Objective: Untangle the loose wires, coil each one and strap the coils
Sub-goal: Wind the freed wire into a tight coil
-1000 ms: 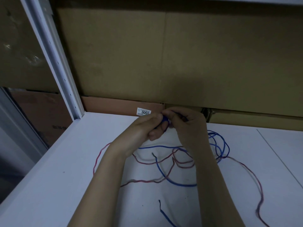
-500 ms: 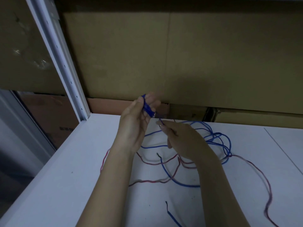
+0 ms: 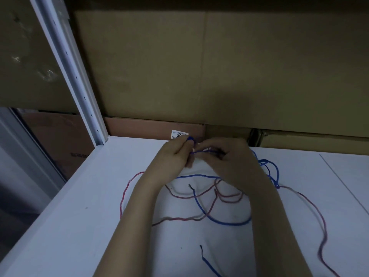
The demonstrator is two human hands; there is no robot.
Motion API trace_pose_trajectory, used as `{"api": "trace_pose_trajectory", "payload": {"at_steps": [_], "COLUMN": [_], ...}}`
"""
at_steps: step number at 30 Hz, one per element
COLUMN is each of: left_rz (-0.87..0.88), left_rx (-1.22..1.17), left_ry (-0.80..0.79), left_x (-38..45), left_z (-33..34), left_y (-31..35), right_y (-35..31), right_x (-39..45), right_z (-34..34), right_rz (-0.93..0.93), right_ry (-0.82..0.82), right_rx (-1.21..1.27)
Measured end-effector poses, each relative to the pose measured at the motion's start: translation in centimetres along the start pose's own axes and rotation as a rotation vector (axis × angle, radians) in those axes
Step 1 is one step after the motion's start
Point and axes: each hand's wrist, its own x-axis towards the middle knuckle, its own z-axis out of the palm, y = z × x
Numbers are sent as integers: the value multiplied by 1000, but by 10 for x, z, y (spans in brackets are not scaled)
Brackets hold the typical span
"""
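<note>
**Both hands winding the blue wire at the back of the shelf**

Left hand [image 3: 173, 156] pinches a small blue coil [image 3: 190, 139]; right hand [image 3: 229, 158], touching it, grips the blue wire [image 3: 219, 221] feeding in. Slack lies on the white shelf [image 3: 69, 226], crossing the red wire [image 3: 179, 218]. Judged step: coiling wire 1 of 2. Next: draw slack free, then strap.

blue wire [image 3: 225, 222]: loose loops, one end raised | red wire [image 3: 215, 198]: slack, tangled beneath, on table
</note>
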Motion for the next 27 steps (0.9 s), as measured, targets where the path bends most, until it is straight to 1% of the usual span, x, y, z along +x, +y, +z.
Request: {"api": "trace_pose_trajectory", "payload": {"at_steps": [2,5,7,10,13,15,17,19,21,23,25,27], "left_rz": [-34,-27,-23,13,82,118,133,139,81,-3,9,79], "left_rx": [-101,-250,-341,-446,-578,-743,-932,-1018,-938,-744,-496,-285], "left_ry": [-83,-283,-381,-420,-388,-299,-154,-25,85,214,312,313], "left_x": [-2,-5,-5,-6,-6,-4,0,4,6,7,7,5], "left_z": [-5,-5,-5,-8,-5,-2,-4,-8,-6,-1,-1,-3], "left_y": [2,8,12,12,13,15,15,15,15,14,10,7], "right_y": [5,9,12,16,16,14,15,14,12,8,7,5], "right_x": [1,2,4,5,5,4,3,2,2,1,-1,-2], "right_z": [-9,-10,-8,-5,3,7,10,14,20,24,23,19], "right_rz": [-53,-126,-105,-12,86,96,97,103,114,131,137,117], "right_ry": [145,307,350,355,334,278,169,12,-168,-281,-296,-259], "right_rx": [15,-87,-101,-37,71,91,102,106,85,59,45,86]}}
